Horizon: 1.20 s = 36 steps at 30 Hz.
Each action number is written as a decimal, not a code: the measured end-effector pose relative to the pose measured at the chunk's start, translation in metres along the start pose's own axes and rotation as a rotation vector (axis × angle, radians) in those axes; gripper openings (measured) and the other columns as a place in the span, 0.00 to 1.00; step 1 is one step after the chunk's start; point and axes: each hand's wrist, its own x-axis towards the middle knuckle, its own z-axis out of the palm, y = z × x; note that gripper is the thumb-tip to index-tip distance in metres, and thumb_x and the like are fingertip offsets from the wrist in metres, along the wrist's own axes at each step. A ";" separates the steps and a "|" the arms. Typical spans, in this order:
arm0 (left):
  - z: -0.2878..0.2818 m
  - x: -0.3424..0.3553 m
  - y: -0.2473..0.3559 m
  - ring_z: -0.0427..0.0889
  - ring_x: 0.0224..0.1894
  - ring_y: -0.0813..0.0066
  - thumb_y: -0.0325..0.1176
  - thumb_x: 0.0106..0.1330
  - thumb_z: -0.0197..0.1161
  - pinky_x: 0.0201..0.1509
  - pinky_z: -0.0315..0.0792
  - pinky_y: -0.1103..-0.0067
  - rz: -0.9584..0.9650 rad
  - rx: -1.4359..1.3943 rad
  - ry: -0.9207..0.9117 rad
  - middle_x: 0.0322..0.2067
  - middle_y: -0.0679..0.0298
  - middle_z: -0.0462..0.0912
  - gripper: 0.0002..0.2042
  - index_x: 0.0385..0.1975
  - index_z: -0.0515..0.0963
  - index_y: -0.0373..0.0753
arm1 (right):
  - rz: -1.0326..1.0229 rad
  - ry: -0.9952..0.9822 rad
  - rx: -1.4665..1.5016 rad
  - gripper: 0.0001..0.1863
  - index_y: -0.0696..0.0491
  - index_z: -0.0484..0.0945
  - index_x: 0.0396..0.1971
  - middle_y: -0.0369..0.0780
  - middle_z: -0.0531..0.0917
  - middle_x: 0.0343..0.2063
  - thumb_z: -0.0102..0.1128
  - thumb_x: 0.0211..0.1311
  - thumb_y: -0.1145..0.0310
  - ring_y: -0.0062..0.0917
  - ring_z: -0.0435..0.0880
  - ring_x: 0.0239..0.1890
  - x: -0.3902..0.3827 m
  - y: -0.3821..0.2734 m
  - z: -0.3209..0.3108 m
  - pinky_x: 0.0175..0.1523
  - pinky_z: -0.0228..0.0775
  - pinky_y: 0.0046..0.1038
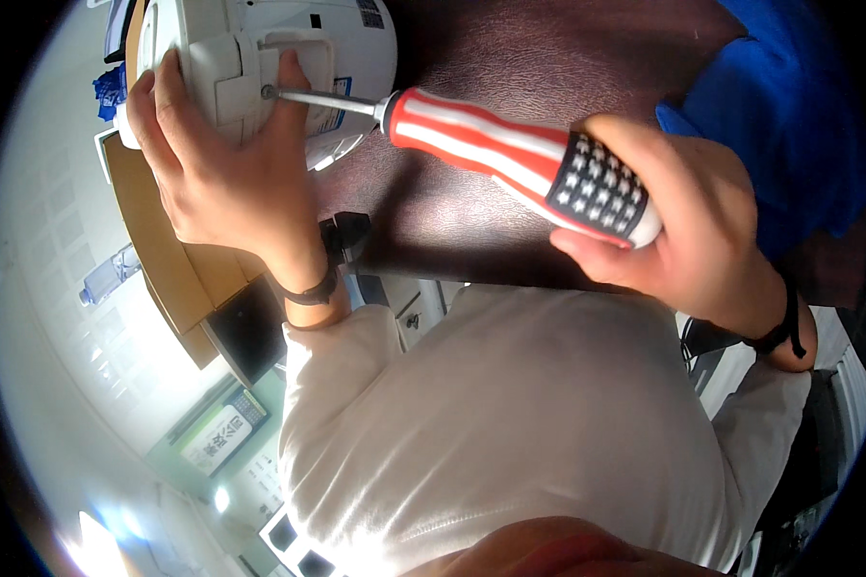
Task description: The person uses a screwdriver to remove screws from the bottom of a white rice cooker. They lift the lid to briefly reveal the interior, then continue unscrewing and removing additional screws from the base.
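My right hand [688, 212] is closed around the thick handle of a screwdriver [481, 144], red and white striped with white stars on a dark butt end. Its metal shaft points left, and the tip meets a screw [268, 91] on a white plastic appliance [236, 58]. My left hand [231, 178] grips the appliance from the near side, fingers on its left edge and thumb laid beside the screw. The appliance has a rounded end and a recessed panel. Part of its near side is hidden behind my left hand.
The appliance rests on a dark brown, leather-textured table top [510, 58]. Blue cloth [779, 125] lies at the right. Cardboard [168, 240] stands left of my left forearm, with a clear plastic bottle [111, 274] beyond it. A small black object [351, 234] sits near the table's front edge.
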 end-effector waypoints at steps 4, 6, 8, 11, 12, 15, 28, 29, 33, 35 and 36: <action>-0.001 0.002 -0.006 0.84 0.34 0.66 0.53 0.37 0.72 0.28 0.77 0.75 0.025 0.010 -0.010 0.46 0.68 0.77 0.32 0.45 0.76 0.47 | -0.127 -0.098 -0.156 0.34 0.64 0.73 0.41 0.44 0.80 0.29 0.77 0.34 0.60 0.29 0.81 0.26 0.011 -0.005 -0.013 0.29 0.73 0.24; 0.000 0.002 -0.008 0.84 0.34 0.66 0.53 0.37 0.72 0.28 0.77 0.75 0.026 0.002 -0.021 0.46 0.68 0.77 0.32 0.44 0.76 0.47 | -0.135 -0.131 -0.185 0.34 0.64 0.73 0.42 0.44 0.80 0.29 0.76 0.35 0.60 0.29 0.81 0.25 0.016 -0.006 -0.017 0.29 0.73 0.24; -0.002 0.003 -0.006 0.84 0.33 0.66 0.53 0.37 0.72 0.28 0.78 0.75 0.005 -0.008 -0.042 0.46 0.68 0.77 0.31 0.44 0.76 0.46 | -0.143 -0.155 -0.188 0.34 0.64 0.72 0.42 0.43 0.80 0.28 0.76 0.36 0.60 0.28 0.81 0.25 0.021 -0.005 -0.020 0.29 0.73 0.24; -0.001 0.004 -0.007 0.84 0.33 0.67 0.52 0.37 0.72 0.28 0.77 0.75 0.019 -0.042 -0.018 0.46 0.68 0.77 0.30 0.43 0.77 0.46 | -0.056 -0.136 -0.071 0.32 0.64 0.72 0.42 0.43 0.80 0.27 0.74 0.39 0.60 0.29 0.81 0.25 0.021 -0.002 -0.016 0.29 0.73 0.23; -0.002 0.004 -0.007 0.84 0.32 0.67 0.52 0.37 0.72 0.28 0.77 0.75 0.021 -0.034 -0.017 0.45 0.68 0.77 0.30 0.43 0.77 0.46 | -0.010 -0.134 -0.006 0.30 0.63 0.72 0.42 0.43 0.80 0.26 0.73 0.41 0.60 0.29 0.81 0.25 0.019 0.003 -0.011 0.29 0.72 0.23; 0.003 0.004 -0.005 0.84 0.32 0.67 0.51 0.38 0.72 0.28 0.77 0.75 0.032 -0.039 -0.002 0.44 0.69 0.78 0.30 0.43 0.77 0.45 | 0.159 -0.083 0.212 0.25 0.62 0.72 0.41 0.43 0.79 0.25 0.68 0.48 0.60 0.28 0.81 0.24 0.009 0.001 0.003 0.29 0.72 0.22; -0.004 0.006 -0.002 0.84 0.31 0.65 0.59 0.37 0.73 0.27 0.78 0.74 0.040 0.036 0.011 0.43 0.66 0.80 0.33 0.41 0.78 0.43 | 1.305 -0.253 1.247 0.26 0.56 0.73 0.32 0.28 0.58 0.06 0.39 0.67 0.47 0.11 0.54 0.06 0.034 -0.027 -0.019 0.12 0.47 0.17; -0.005 0.007 -0.002 0.84 0.31 0.65 0.59 0.36 0.73 0.27 0.78 0.73 0.035 0.005 0.015 0.43 0.66 0.80 0.33 0.41 0.78 0.43 | 1.210 -0.296 1.184 0.24 0.56 0.72 0.35 0.29 0.61 0.07 0.41 0.66 0.48 0.12 0.56 0.07 0.033 -0.026 -0.021 0.13 0.49 0.17; -0.008 0.011 0.002 0.83 0.30 0.65 0.60 0.36 0.72 0.28 0.76 0.73 0.028 0.010 0.030 0.42 0.68 0.80 0.34 0.40 0.77 0.43 | 0.704 -0.073 0.729 0.23 0.55 0.66 0.45 0.34 0.71 0.16 0.59 0.58 0.56 0.16 0.71 0.15 0.012 -0.030 -0.009 0.21 0.65 0.17; -0.011 0.011 0.003 0.83 0.31 0.64 0.59 0.37 0.72 0.29 0.76 0.74 0.029 0.008 0.026 0.42 0.67 0.79 0.33 0.41 0.77 0.43 | 0.431 -0.013 0.391 0.27 0.55 0.65 0.47 0.37 0.75 0.21 0.67 0.51 0.60 0.20 0.77 0.21 0.007 -0.027 -0.004 0.27 0.70 0.18; -0.012 0.013 0.002 0.83 0.30 0.64 0.59 0.37 0.72 0.29 0.75 0.75 0.032 0.002 0.032 0.42 0.67 0.79 0.33 0.41 0.77 0.43 | 0.320 -0.031 0.215 0.29 0.56 0.66 0.47 0.38 0.76 0.23 0.70 0.48 0.61 0.21 0.79 0.24 0.010 -0.026 -0.005 0.30 0.72 0.19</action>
